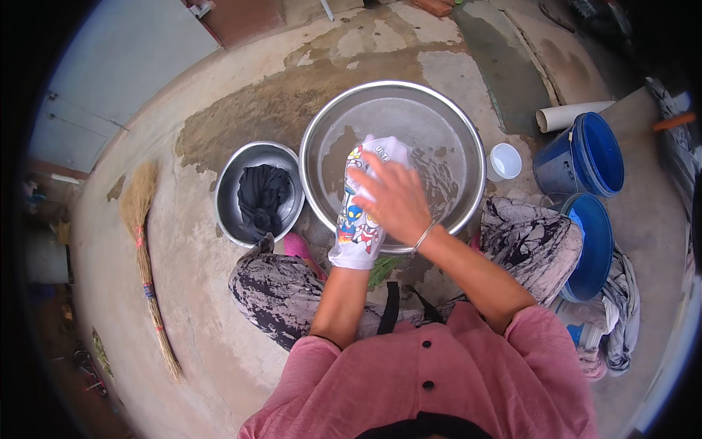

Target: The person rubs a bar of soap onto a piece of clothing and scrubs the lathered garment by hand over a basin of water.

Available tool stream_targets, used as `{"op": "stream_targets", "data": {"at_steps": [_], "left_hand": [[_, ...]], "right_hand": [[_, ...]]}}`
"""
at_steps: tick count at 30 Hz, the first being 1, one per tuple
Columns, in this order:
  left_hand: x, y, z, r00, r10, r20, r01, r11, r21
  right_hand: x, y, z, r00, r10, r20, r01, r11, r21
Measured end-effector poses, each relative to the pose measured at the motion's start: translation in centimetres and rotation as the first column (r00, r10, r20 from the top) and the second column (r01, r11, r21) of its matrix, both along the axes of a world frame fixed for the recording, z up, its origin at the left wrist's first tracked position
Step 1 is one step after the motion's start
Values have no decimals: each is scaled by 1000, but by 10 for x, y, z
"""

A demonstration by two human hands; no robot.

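A white garment with printed cartoon figures (359, 219) is pulled over my left hand and wrist, covering them, so the left fingers are hidden inside the cloth. My right hand (392, 195), with a bangle at the wrist, lies over the garment's right side, its fingers spread. Both are above the near half of a large metal basin (474, 129) that holds water with some suds. Against the basin's left side stands a smaller metal bowl (219, 211), with a twisted dark cloth (263, 195) in it.
A straw broom (145, 263) lies on the concrete floor at left. Right of the basin are a white plastic tub (505, 161), two blue buckets (602, 156) (589, 249) and a pipe (573, 115). Grey cloth (625, 313) hangs beside the nearer bucket. Wet patches mark the floor.
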State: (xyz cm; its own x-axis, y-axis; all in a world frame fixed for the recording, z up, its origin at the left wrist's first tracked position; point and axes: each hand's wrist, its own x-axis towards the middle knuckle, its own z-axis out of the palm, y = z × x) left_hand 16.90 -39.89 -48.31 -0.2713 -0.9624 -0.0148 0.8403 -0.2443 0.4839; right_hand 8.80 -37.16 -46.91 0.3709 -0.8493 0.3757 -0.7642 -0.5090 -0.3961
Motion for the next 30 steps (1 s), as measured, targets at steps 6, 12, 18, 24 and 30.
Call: {"op": "stream_targets", "data": {"at_steps": [6,12,18,24,30], "left_hand": [[7,21,20,953,39,301,-28,999,-40],[2,28,64,202,372,906,269,868,-416],[18,13,31,-229,815,532,465,572,-676],[4,7,13,867,102,487,13,973,-228],[-12,6,8,996,-83,-19,83,996,-32]], "right_hand": [[-93,-74,-24,355,-628,692,-215,666,714],[-110,-32,-26,-40,-688,725,-794,462,395],[-93,-54,0,34,-590,807,-807,460,370],[-86,-82,41,182,-585,790,-641,539,547],[-76,-81,42,690,-351,632,114,916,385]]}}
